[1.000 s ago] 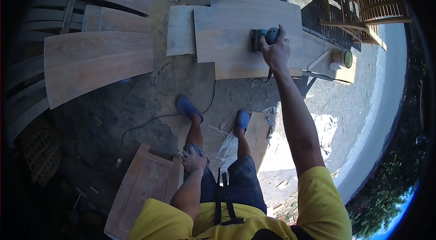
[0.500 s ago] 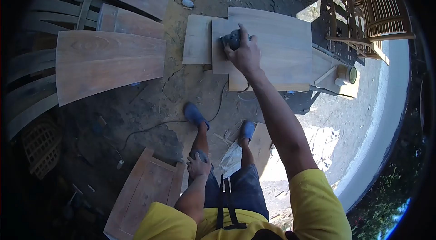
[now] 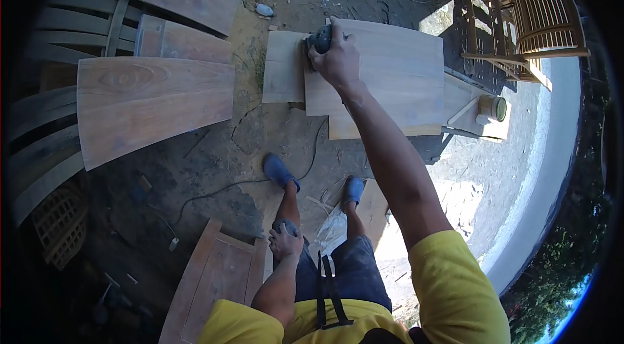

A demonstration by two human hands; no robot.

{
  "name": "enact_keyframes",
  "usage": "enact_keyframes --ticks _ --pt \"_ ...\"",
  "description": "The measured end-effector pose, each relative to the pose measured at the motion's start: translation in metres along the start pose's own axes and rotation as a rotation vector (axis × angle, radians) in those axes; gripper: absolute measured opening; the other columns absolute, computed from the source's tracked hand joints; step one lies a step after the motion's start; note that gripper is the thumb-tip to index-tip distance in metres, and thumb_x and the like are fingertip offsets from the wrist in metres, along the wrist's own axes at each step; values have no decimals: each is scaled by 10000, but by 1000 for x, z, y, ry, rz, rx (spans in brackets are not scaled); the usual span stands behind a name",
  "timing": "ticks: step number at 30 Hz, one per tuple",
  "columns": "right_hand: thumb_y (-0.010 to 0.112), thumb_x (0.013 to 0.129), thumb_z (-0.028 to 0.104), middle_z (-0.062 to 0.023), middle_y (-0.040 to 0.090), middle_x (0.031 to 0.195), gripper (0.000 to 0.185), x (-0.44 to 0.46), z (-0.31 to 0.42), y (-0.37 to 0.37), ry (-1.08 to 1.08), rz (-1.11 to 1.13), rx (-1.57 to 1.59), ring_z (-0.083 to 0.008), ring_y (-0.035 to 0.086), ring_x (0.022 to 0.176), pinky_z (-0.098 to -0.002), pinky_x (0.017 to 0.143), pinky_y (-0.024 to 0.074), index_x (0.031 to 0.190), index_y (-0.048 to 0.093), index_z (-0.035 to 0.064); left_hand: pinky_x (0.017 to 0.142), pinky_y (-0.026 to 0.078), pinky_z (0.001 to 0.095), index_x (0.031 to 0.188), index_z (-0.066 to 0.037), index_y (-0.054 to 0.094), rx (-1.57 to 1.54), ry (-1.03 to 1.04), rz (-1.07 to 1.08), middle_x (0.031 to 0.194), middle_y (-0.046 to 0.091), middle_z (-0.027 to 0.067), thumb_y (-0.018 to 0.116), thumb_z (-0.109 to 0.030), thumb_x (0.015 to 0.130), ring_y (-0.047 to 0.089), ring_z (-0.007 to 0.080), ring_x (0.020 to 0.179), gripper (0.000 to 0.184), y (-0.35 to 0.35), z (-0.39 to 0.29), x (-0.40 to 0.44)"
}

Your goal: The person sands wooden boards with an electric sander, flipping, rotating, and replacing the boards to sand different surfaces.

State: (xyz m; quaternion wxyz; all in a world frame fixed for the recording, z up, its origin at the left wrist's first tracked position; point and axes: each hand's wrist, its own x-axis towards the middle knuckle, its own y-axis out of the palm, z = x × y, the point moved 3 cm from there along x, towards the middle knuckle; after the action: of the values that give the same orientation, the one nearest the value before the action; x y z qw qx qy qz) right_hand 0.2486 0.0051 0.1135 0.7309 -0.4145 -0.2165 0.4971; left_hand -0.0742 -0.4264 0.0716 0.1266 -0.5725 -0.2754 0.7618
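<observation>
My right hand (image 3: 337,61) is closed over the top of a dark palm sander (image 3: 319,39). The sander sits at the upper left edge of a pale wooden panel (image 3: 390,77), which overlaps other boards beneath it. A smaller pale board (image 3: 283,67) sticks out on the left, just beside the sander. My left hand (image 3: 286,243) rests on my bent left knee, fingers spread over the dusty dark cloth of the shorts, with no tool visible in it.
Reddish wooden panels (image 3: 156,106) lie on slats at left. A framed panel (image 3: 214,279) leans near my left leg. A cord (image 3: 214,193) crosses the ground. An open can (image 3: 492,108) stands right of the work, with a slatted wooden chair (image 3: 539,12) beyond.
My right hand has moved the sander left and slightly up, to the panel's upper left edge. My left hand stays on the knee. The view has shifted slightly.
</observation>
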Motion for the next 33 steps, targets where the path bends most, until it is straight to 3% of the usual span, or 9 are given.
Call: enact_keyframes --ticks 3,6,14,17,22,23,27,29,33 --pt "855 810 323 -328 553 1312 964 -5 17 7 -116 218 -23 -536 716 995 -583 884 606 1636 361 272 1044 526 524 1484 -158 573 -11 7 0 1384 555 255 717 -444 891 605 436 1271 674 -1 -2 1" --pt "855 805 337 -330 552 1312 965 -4 -10 -12 -72 225 -40 -532 719 986 -590 881 603 1633 364 274 1059 522 534 1481 -159 579 4 1 -13 1403 553 258 711 -447 895 599 436 1294 667 1 -6 0" --pt "825 817 362 -292 633 1160 882 27 -179 -110 121 -105 -112 -502 718 991 -558 895 592 1602 443 241 1040 543 522 1483 -177 584 88 -2 30 1419 580 233 683 -479 912 631 407 1281 654 -2 -17 -1" --pt "820 836 427 -320 657 1159 871 32 -239 -145 147 -217 -159 -502 697 1057 -535 947 577 1588 447 193 1045 538 527 1494 -181 576 111 0 23 1405 579 240 681 -475 916 627 417 1281 658 -5 -19 -4" --pt "754 851 535 -354 683 1186 916 47 -300 -187 416 -310 -251 -496 696 1110 -531 1010 551 1599 417 129 1073 502 532 1482 -187 581 96 -7 14 1418 560 245 688 -462 891 600 431 1292 661 0 -22 -6" --pt "745 852 556 -357 690 1189 926 54 -303 -184 492 -333 -257 -495 697 1124 -529 1017 548 1598 415 119 1074 502 531 1488 -184 577 107 -15 24 1426 552 248 691 -467 888 602 433 1290 673 -1 -22 -7" --pt "709 878 580 -361 702 1175 916 73 -259 -159 411 -301 -239 -498 695 1137 -526 1020 543 1593 413 91 1090 498 535 1509 -191 572 92 -41 32 1422 571 236 697 -477 889 580 443 1326 694 3 -25 -4" --pt "683 914 558 -361 705 1150 873 81 -209 -134 211 -278 -123 -509 690 1142 -534 1001 546 1590 411 77 1100 487 530 1513 -198 569 105 -32 21 1442 562 226 700 -470 885 567 441 1342 697 2 -26 -6" --pt "700 934 511 -381 685 1109 832 84 -115 -73 89 -212 -82 -532 688 1005 -576 897 571 1580 430 61 1076 502 518 1490 -160 564 90 -26 12 1430 523 265 735 -472 871 589 434 1308 714 7 -24 -5"
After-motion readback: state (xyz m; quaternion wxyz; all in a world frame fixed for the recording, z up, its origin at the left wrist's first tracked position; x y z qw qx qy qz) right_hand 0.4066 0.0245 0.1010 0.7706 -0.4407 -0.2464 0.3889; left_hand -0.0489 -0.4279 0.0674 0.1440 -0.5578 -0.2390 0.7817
